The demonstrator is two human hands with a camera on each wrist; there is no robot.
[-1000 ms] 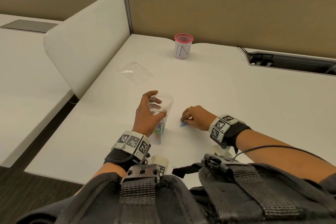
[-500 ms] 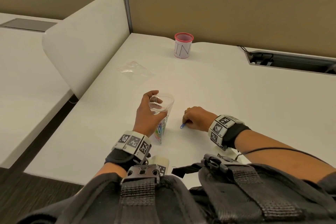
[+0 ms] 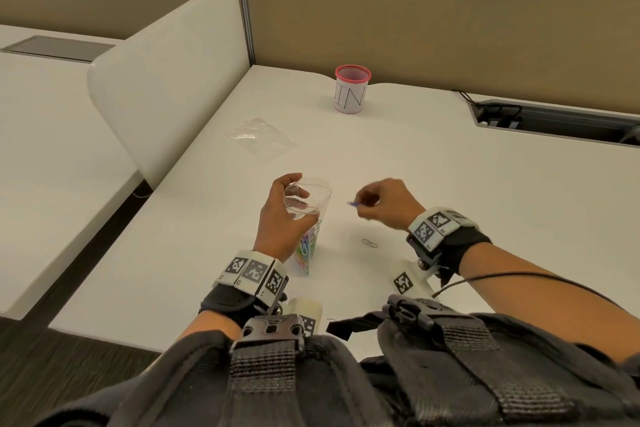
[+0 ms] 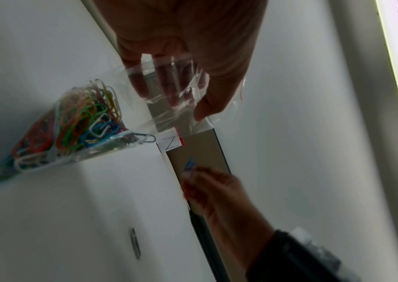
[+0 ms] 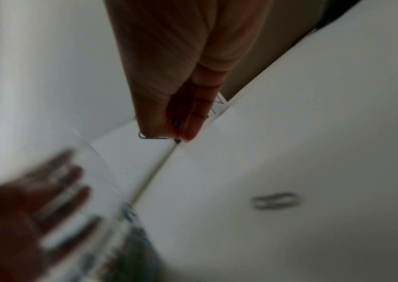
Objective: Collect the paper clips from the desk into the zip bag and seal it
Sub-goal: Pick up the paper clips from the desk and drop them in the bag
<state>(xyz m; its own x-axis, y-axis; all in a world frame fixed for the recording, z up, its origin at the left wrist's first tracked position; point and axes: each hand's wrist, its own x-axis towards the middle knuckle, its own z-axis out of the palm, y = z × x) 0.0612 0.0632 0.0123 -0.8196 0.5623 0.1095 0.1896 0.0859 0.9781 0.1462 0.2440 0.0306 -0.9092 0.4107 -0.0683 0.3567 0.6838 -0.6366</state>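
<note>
My left hand (image 3: 280, 215) grips a clear zip bag (image 3: 313, 199) near its top and holds its mouth open above the desk. Several coloured paper clips (image 4: 77, 122) fill the bag's lower tip, which rests on the desk. My right hand (image 3: 381, 201) is raised a little right of the bag's mouth and pinches a blue paper clip (image 3: 352, 204) between thumb and fingers (image 5: 188, 131). One silver paper clip (image 3: 370, 243) lies on the white desk (image 3: 485, 201) below the right hand; it also shows, blurred, as the silver clip (image 5: 276, 200) in the right wrist view.
A second, flat clear bag (image 3: 259, 139) lies further back on the left. A pink mesh cup (image 3: 351, 88) with a paper label stands at the back. A white divider panel (image 3: 166, 69) borders the desk's left side; a cable slot (image 3: 554, 123) opens at the back right.
My right hand has lifted off the desk with the blue clip and moved up toward the bag's mouth, uncovering the silver clip. The left hand and bag have stayed put.
</note>
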